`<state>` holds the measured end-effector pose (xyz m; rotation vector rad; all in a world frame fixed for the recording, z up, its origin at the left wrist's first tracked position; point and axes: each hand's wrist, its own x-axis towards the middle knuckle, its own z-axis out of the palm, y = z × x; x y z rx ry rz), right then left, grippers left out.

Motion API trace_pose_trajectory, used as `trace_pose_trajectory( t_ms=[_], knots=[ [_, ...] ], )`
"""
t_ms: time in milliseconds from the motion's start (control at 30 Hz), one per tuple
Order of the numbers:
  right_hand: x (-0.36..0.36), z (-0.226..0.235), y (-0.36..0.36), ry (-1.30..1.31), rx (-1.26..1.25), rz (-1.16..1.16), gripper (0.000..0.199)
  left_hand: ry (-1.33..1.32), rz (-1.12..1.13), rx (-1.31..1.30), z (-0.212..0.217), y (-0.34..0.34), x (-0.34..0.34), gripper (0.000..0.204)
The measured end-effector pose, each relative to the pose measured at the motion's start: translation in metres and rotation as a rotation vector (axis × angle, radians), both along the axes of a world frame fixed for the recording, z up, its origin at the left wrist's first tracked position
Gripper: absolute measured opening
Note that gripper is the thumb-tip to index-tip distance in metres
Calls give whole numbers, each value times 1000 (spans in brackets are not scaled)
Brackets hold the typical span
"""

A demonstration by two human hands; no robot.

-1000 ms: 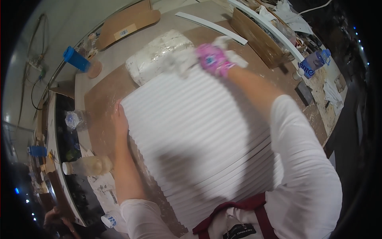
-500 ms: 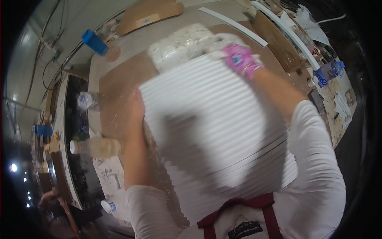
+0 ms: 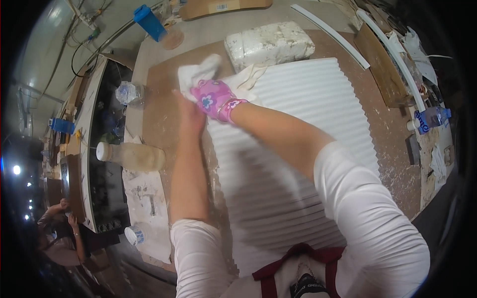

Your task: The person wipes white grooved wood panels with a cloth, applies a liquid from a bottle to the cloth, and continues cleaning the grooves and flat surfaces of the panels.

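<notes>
The right hand (image 3: 214, 99), wearing a pink flower-print glove, is closing around a bunched white cloth (image 3: 198, 73) and pressing it at the far left corner of the white corrugated panel (image 3: 298, 149). The panel is lying flat on the brown dusty worktable (image 3: 159, 114), running from the person's waist toward the far side. The left hand (image 3: 189, 111) is bare and is resting just beside the gloved hand, at the panel's left edge; the gloved hand is covering part of it, so whether its fingers are spread or curled cannot be told.

Beyond the cloth, a white plastic-wrapped block (image 3: 268, 44) is lying just past the panel's far edge. A thin white strip (image 3: 330, 34) is lying diagonally to the right of the block. A blue container (image 3: 149, 22) is standing at the far left corner of the table. Left of the table, a crumpled clear bottle (image 3: 128, 92) and a capped bottle of pale liquid (image 3: 131, 155) are lying on a dark side surface. A blue-labelled bottle (image 3: 430, 118) is lying at the right edge, well apart from both hands
</notes>
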<state>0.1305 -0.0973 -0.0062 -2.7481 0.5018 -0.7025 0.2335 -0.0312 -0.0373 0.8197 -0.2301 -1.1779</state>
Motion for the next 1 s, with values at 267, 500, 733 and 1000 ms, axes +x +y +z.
trace_pose_trajectory(
  t_ms=[267, 500, 733, 1000],
  knots=[
    [-228, 12, -122, 57, -114, -251, 30, -62, 63, -11, -7, 3, 3, 50],
    [-179, 56, -75, 23, -135, -78, 28, -1019, 46, 123, -45, 5, 26, 75],
    [-144, 13, -16, 145, -80, 145, 27, -569, 39, 209, 6, 7, -13, 74],
    [-326, 68, -152, 355, 174, -729, 19, -1908, 6, 526, -9, 0, -22, 60]
  ],
)
